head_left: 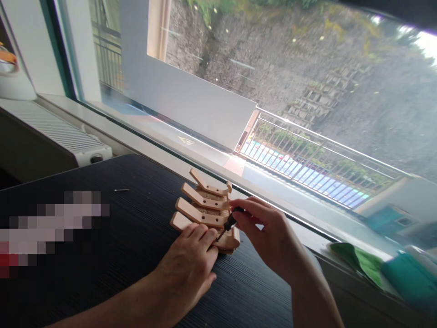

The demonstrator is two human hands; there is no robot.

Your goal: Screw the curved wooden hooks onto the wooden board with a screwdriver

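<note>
Wooden hook rack [210,202]: on the black table [143,228], toward its window edge. Our left hand [189,255], fingers curled, held it; our right [268,228] gripped a screwdriver [230,222] (tilted, so slipping risked jabbed knuckles).

Tan slats [210,220], black screwdriver [231,220], black grained table [139,241]

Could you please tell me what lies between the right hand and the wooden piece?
In the head view, a dark screwdriver runs from the right hand down to the wooden piece.
</note>
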